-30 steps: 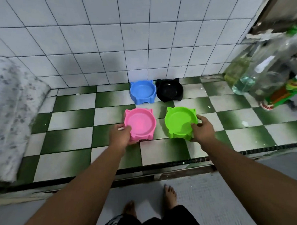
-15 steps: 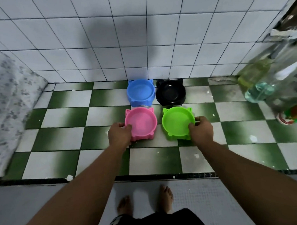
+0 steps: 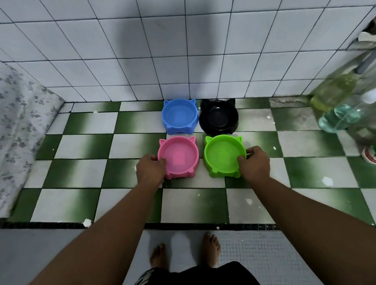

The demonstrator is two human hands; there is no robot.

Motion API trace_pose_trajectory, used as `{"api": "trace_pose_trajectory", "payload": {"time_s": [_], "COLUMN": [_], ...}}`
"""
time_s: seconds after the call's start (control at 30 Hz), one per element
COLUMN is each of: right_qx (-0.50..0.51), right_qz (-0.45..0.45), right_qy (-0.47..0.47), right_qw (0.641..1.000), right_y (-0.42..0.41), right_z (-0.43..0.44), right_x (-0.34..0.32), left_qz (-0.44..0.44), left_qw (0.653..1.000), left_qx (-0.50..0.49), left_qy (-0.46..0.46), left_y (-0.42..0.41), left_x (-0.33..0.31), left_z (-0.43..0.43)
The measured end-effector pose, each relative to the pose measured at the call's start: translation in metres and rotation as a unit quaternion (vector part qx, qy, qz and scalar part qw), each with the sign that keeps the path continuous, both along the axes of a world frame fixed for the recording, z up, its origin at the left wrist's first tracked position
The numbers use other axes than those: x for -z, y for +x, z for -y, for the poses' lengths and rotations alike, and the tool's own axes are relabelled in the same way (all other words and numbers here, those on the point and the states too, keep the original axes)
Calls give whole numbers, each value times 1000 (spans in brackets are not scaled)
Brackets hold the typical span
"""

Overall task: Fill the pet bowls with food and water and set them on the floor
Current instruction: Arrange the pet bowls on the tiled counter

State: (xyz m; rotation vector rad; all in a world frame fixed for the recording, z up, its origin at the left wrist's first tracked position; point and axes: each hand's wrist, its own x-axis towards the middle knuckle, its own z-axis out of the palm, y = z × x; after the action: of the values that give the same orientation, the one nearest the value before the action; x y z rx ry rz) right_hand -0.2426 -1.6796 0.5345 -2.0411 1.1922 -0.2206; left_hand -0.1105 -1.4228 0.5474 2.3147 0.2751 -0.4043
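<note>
Fingers (image 3: 241,159) clamped on two bowl rims
The left hand (image 3: 150,168) grips the pink bowl (image 3: 179,156) and the right hand (image 3: 255,162) the green bowl (image 3: 222,155), both on the checkered tiles (image 3: 78,201) before the blue bowl (image 3: 179,116) and black bowl (image 3: 218,116). No food is visible, so filling seems not yet done.

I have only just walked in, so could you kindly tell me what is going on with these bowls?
A person leans over four cat-eared pet bowls on the green-and-white checkered tiles. The left grip holds the near-left rim of the pink bowl, and the right grip holds the right rim of the green bowl. Both appear to rest on the tiles. The blue bowl and black bowl sit just behind, by the wall.
</note>
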Motion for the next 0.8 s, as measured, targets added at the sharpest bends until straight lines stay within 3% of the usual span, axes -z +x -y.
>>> {"api": "trace_pose_trajectory", "payload": {"time_s": [0.33,0.4,0.53,0.8], "right_qx": [-5,-11,-98,-257], "right_qz": [25,35,25,92], "right_qy": [16,-32,-239,-236], "right_qw": [1000,999,966,933], "right_y": [-3,-4,0,33], "right_z": [6,5,-10,-114], "right_x": [1,-4,-19,-45], "left_qz": [14,22,42,107], "left_qw": [1000,1000,999,993], "left_qx": [0,6,33,38], "left_qy": [-12,-10,-2,-41], "left_y": [-5,-6,-6,-24], "left_x": [-4,-5,-11,-31], "left_z": [3,2,-8,-95]}}
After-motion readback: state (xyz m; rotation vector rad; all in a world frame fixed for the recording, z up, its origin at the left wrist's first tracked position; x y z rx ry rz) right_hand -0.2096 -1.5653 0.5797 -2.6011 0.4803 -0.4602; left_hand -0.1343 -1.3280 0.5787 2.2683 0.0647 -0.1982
